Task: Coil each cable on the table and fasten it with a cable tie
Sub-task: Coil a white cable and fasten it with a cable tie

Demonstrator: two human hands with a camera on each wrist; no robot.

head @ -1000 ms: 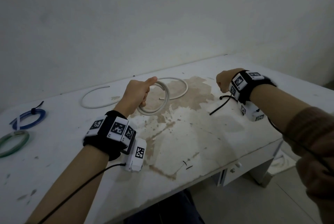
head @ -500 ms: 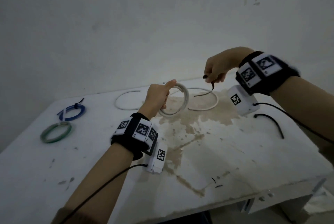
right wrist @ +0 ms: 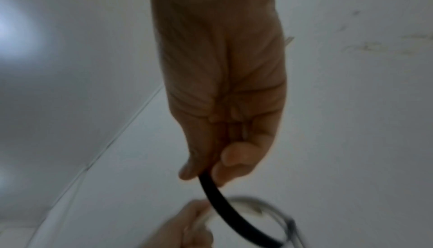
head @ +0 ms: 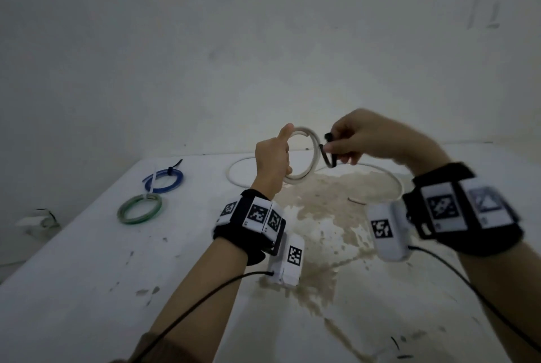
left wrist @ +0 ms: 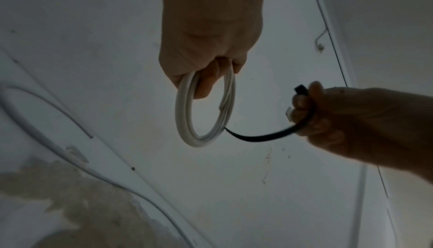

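near table (head: pixel 87 274) lying open | blue coil (head: pixel 164 181), green coil (head: pixel 140 209) sitting far left | loose white cable (head: pixel 380 175) curving across far side under raised hands | wall closing off behind

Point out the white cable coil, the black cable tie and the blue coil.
white cable coil (left wrist: pixel 187 131): left wrist view, lower left arc.
black cable tie (left wrist: pixel 262 137): left wrist view, mid strap.
blue coil (head: pixel 172 182): head view, right arc.

My head view looks forward and down over the surface (head: pixel 87 260); both close wrist views face along each hand, sharing the white coil (left wrist: pixel 203 111).
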